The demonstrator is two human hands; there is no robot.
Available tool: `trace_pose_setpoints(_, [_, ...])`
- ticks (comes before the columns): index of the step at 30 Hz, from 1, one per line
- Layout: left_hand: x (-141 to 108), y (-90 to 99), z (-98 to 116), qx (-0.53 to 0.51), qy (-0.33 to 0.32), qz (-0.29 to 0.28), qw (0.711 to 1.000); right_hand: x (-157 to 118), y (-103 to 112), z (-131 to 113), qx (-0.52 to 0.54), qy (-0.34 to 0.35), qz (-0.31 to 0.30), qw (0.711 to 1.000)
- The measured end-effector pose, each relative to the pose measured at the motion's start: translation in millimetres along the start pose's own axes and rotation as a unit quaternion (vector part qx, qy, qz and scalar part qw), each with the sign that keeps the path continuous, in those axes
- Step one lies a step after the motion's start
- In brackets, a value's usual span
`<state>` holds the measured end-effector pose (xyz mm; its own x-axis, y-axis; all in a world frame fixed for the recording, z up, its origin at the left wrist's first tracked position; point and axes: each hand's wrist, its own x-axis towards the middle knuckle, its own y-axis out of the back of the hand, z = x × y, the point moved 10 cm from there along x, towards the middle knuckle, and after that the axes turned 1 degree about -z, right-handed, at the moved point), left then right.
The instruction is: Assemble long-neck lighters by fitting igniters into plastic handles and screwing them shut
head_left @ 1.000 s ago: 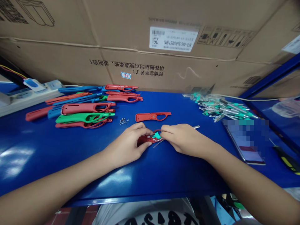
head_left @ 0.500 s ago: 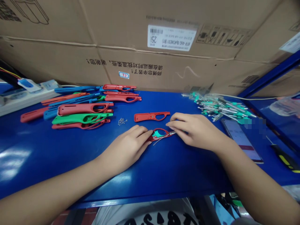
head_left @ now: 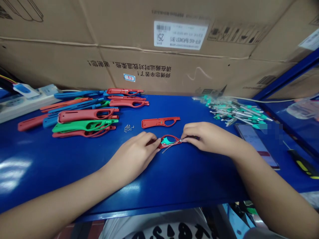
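Low over the blue table, my left hand (head_left: 139, 151) pinches the handle end of a red lighter casing half (head_left: 178, 140); most of that end is hidden under my fingers. A teal trigger piece (head_left: 167, 141) with thin pale wires sits in the casing's loop. At the other end, my right hand (head_left: 201, 136) is closed on a metal lighter tube (head_left: 181, 140), mostly covered by the fingers. Just beyond lies another red casing half (head_left: 159, 122), inner side up. Small screws (head_left: 128, 128) form a pile to its left.
Red, green and blue lighter casings (head_left: 87, 115) are stacked at left, near a white power strip (head_left: 30, 99). Tubes with teal parts (head_left: 234, 111) lie heaped at back right. A phone (head_left: 258, 146) and a screwdriver (head_left: 302, 163) rest at right. A cardboard box (head_left: 124, 39) walls the back.
The fingers of my right hand have drawn together around the tube at the casing's tip. My left hand keeps its hold. The view has shifted slightly.
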<state>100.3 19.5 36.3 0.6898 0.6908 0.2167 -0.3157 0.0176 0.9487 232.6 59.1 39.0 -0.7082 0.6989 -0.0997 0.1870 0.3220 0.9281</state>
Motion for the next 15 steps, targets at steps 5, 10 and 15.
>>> trace_pose_setpoints(5, [1, -1.9, 0, 0.013, 0.013, -0.029, 0.999, 1, 0, -6, -0.018, 0.006, -0.002, 1.0])
trace_pose_setpoints(10, [-2, -6.4, 0, 0.031, 0.014, -0.044, 0.998, -2, -1, -19, -0.092, -0.01, 0.001, 0.996])
trace_pose_setpoints(15, [-4, -4.1, -4, -0.018, 0.014, -0.024, 0.999, -2, -6, -36, -0.105, 0.046, 0.027, 0.993])
